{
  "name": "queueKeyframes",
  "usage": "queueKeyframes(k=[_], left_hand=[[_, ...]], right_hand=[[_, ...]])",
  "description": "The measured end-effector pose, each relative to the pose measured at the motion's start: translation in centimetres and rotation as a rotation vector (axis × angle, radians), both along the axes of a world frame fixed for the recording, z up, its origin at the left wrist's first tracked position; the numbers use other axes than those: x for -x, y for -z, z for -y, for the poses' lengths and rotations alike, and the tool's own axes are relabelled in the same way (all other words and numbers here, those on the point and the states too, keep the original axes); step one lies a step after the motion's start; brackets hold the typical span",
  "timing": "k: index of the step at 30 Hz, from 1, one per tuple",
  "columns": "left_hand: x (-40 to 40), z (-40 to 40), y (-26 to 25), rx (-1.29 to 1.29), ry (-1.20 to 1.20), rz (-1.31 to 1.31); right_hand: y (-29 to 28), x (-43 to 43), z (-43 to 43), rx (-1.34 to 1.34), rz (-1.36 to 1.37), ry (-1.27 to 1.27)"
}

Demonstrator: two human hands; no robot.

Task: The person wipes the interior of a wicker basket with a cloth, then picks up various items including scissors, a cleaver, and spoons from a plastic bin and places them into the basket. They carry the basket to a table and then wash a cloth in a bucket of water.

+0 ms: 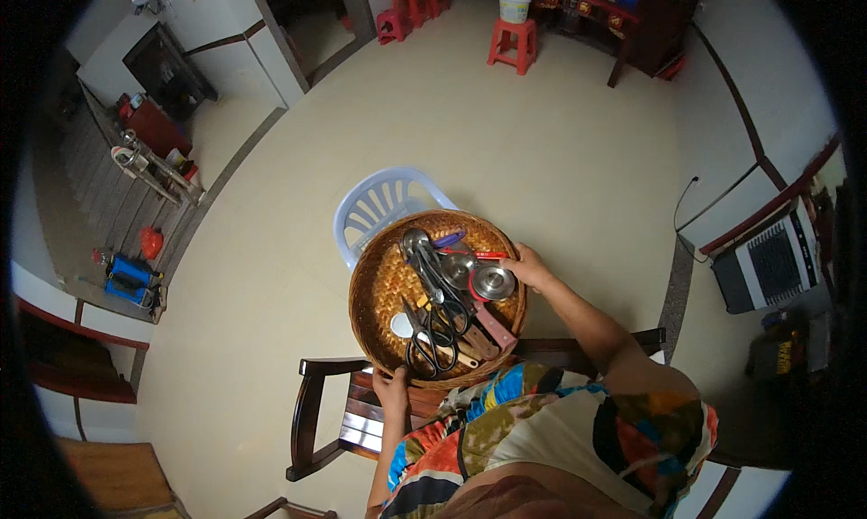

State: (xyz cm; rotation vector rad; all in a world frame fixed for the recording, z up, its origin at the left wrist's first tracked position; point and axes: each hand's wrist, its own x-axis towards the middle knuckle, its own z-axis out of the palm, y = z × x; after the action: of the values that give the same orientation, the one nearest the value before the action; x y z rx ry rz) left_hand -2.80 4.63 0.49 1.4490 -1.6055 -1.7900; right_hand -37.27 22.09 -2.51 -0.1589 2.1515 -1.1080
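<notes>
A round woven basket [364, 302] is held between both hands, in front of my lap. My left hand [391, 389] grips its near left rim. At the right rim, my right hand [526, 267] holds on, its fingertips inside beside a red handle [489, 255]. Inside lie black-handled scissors [425, 343], a knife with a pink handle [496, 326], a brown wooden handle [479, 339], a metal ladle [415, 238], round metal lids or bowls [492, 282], a purple-handled tool [448, 239] and a white round item [402, 325]. Several utensils overlap, partly hiding one another.
A pale blue plastic chair [379, 180] stands just beyond the basket. Beneath me is a dark wooden armchair [306, 410]. A red stool [515, 45] bearing a white bucket [514, 7] stands ahead. At the right are a heater-like appliance [772, 261] and its cable.
</notes>
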Motion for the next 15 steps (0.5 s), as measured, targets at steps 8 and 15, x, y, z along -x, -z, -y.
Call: queueKeyframes(k=[8,15], left_hand=[[-1.7,1.5,-1.3,-0.008,0.077,-0.057],[-1.2,1.5,-3.6,-0.156,0.042,-0.209]], right_hand=[[-4.4,-3.0,-0.7,0.197,0.135,0.1],[-4.5,-3.8,-1.7,0.197,0.203,0.184]])
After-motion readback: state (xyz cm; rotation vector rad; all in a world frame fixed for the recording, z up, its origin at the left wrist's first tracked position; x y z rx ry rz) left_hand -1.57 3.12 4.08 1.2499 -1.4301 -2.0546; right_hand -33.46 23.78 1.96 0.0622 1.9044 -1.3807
